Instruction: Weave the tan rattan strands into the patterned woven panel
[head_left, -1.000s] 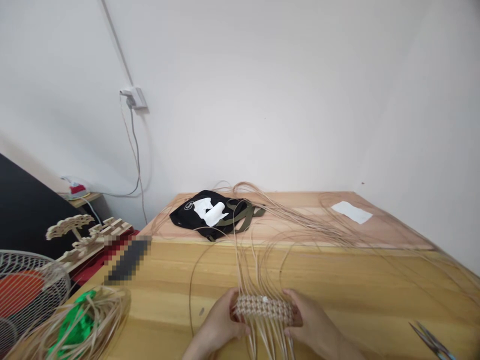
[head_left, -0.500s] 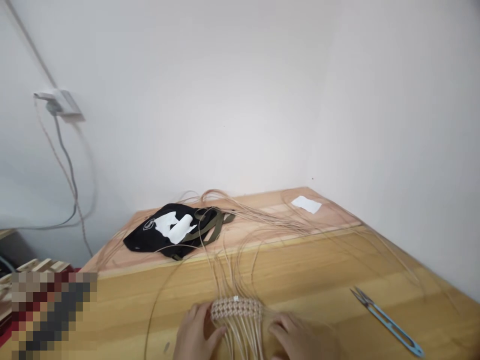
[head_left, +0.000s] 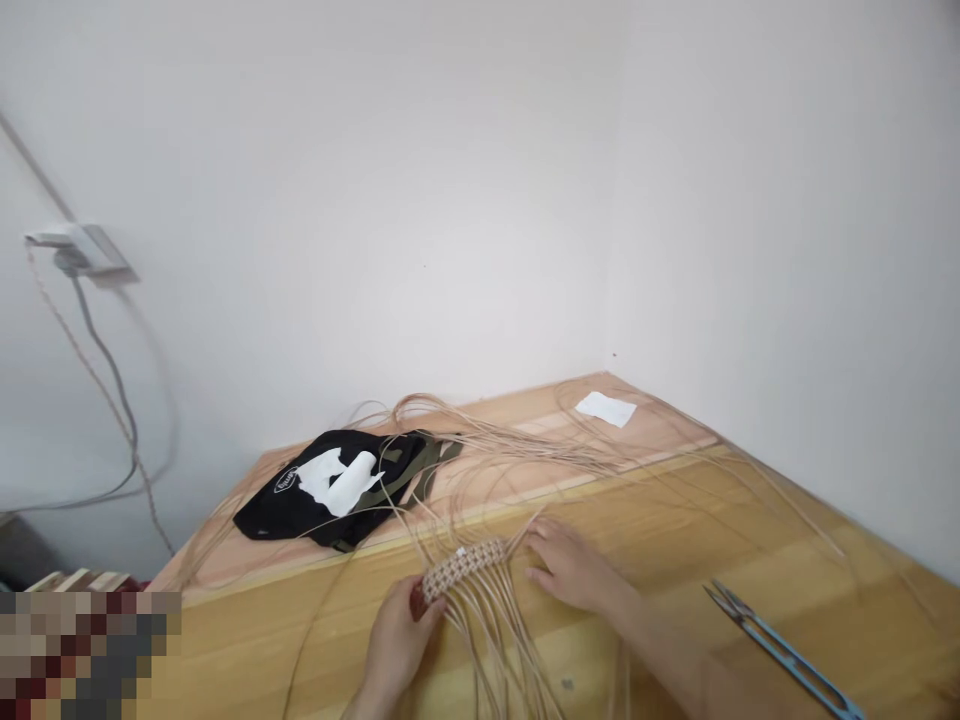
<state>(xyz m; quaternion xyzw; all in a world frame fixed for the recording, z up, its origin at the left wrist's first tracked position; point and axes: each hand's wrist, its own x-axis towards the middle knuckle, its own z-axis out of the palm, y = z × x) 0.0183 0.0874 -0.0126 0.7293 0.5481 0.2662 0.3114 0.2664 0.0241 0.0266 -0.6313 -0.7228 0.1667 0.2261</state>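
At far left, wall socket: we saw a white plastic wall socket (head_left: pixel 79 250) with a grey cable (head_left: pixel 112 380) hanging down from it, well apart from the work.
Bag: a black fabric bag with white print and olive straps (head_left: pixel 300 505) lay at the back of the table, and a few long strands ran across it.
Left hand: the left hand (head_left: pixel 394 640) was closed on the left end of the band, thumb and fingers pinching it.
Band: the narrow woven band of pale cane (head_left: pixel 465 568) sat low over the near part of the table between the two hands, tilted up toward the right.
Strands: loose pale cane strands (head_left: pixel 495 640) ran out of the band on both sides, toward us and away to the back corner.
Right hand: the right hand (head_left: pixel 566 565) lay palm down at the band's right end, fingers stretched out on the strands, with nothing clasped that we could make out.
Table: the light wooden table (head_left: pixel 675 520) carried all of it.
Paper: a small white paper slip (head_left: pixel 606 408) lay near the far corner.
Snips: blue-handled metal thread snips (head_left: pixel 780 650) lay to the right, well apart from both hands.
Progress: we judged the weaving early. Only a short strip was woven, and most of each strand's length was unwoven and untrimmed.
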